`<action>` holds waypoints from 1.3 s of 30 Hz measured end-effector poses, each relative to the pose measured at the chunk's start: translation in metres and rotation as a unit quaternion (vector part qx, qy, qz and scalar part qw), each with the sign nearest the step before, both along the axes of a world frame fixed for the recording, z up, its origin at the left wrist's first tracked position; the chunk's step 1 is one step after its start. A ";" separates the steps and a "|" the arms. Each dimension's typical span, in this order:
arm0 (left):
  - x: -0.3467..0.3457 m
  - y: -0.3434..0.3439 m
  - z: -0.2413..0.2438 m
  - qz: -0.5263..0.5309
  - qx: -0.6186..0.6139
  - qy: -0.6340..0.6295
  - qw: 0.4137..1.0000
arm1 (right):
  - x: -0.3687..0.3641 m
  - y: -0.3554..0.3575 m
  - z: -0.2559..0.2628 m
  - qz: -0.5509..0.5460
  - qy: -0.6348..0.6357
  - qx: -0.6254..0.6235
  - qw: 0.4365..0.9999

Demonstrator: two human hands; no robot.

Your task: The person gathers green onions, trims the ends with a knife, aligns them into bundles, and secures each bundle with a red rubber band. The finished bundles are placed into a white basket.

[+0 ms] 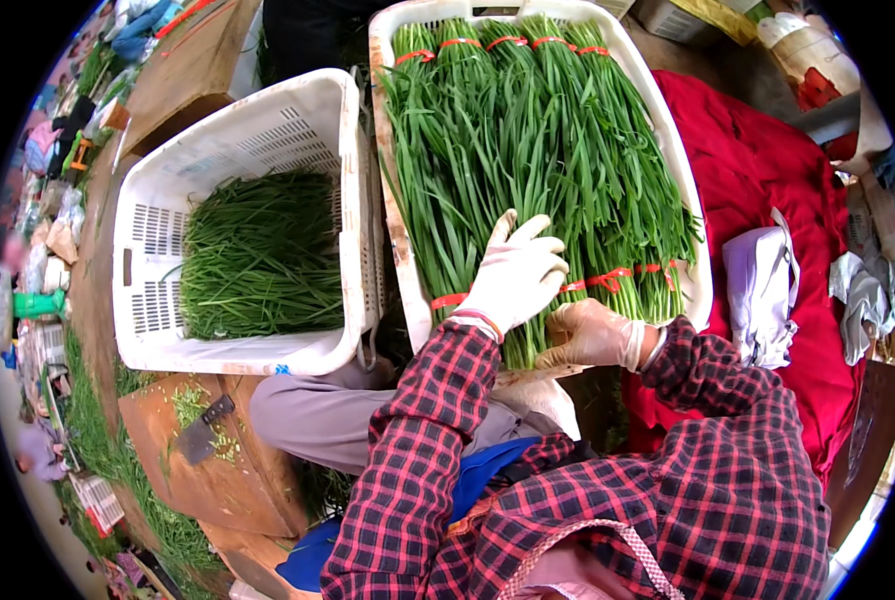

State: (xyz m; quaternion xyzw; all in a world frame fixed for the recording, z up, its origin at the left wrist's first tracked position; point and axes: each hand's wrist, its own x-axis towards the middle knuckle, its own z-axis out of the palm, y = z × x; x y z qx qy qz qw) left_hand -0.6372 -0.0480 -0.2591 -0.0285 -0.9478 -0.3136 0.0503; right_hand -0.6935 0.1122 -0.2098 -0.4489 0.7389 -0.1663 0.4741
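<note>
Bunches of green Chinese chives [492, 142], tied with red bands [459, 43], fill a white plastic crate [699, 225] before me. Some bunches have their stem ends at the far side, others at the near side. My left hand [519, 266], in a white glove, lies palm down on the leaves with its fingers apart. Beside it, my right hand [597, 334] in a thin, stained glove is curved against the stem ends of a near bunch [521, 345]. Its fingertips are partly hidden, so whether it grips the stems is unclear.
At left, a second white crate [350, 225] holds loose chives [267, 255]. A cleaver [206, 431] lies on a wooden board [215, 480] among cut bits. Red cloth [762, 165] at right bears a pale lilac bag [759, 281]. Loose greens [170, 517] cover floor at far left.
</note>
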 end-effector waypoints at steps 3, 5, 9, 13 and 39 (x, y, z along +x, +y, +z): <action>0.009 0.006 0.013 0.009 0.009 0.013 1.000 | 0.005 0.016 -0.042 0.048 0.050 -0.066 0.995; 0.014 0.012 0.000 0.032 -0.027 0.053 0.998 | 0.017 0.008 -0.034 0.063 0.145 -0.026 0.987; 0.007 0.022 -0.010 0.023 -0.079 0.023 0.996 | 0.023 0.008 -0.045 0.055 0.143 0.029 0.988; 0.008 0.019 -0.005 0.013 -0.098 0.025 0.995 | 0.015 0.004 -0.039 0.097 0.129 -0.017 0.987; 0.046 -0.004 0.006 0.005 -0.136 -0.087 0.987 | 0.001 -0.019 -0.028 0.127 0.045 0.167 0.977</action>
